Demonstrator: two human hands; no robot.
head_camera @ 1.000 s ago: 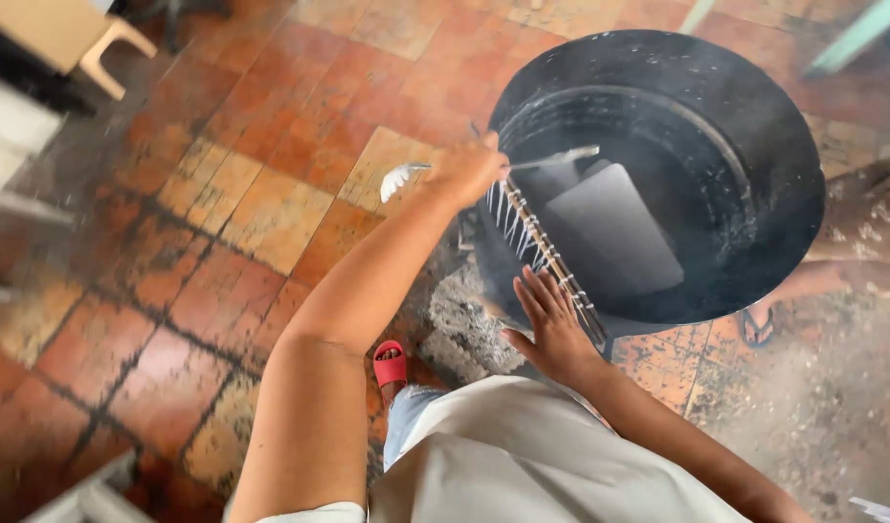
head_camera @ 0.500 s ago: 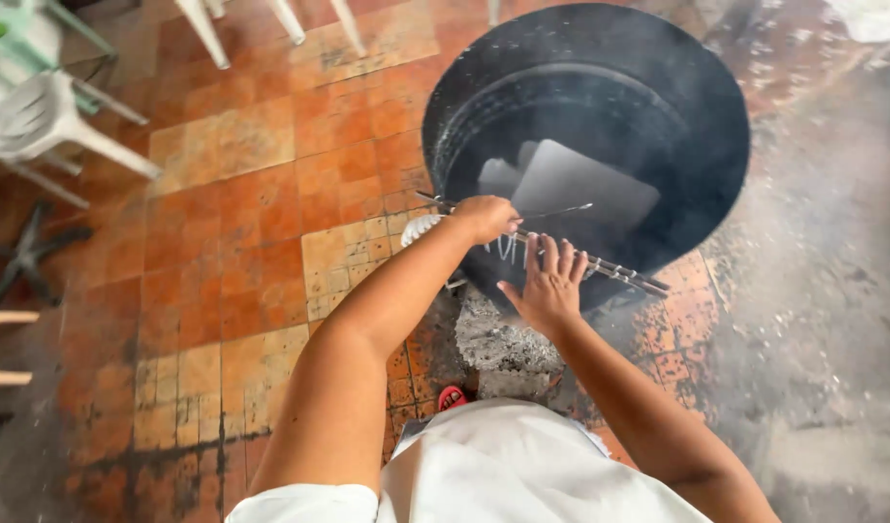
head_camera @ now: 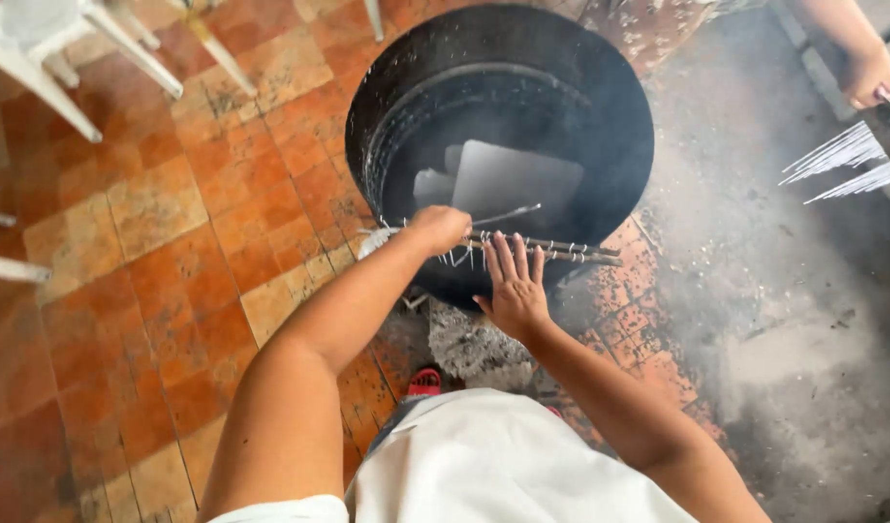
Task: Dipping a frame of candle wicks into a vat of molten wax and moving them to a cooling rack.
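— Where is the wire rack?
— Across the black pan's near rim. The left hand is clenched on it; the right hand rests flat, fingers spread.

packages: none in view | labels: none in view | signs: none in view | screens: none in view

White plastic chair legs on orange floor tiles, grey ash-strewn ground, another person's hand.
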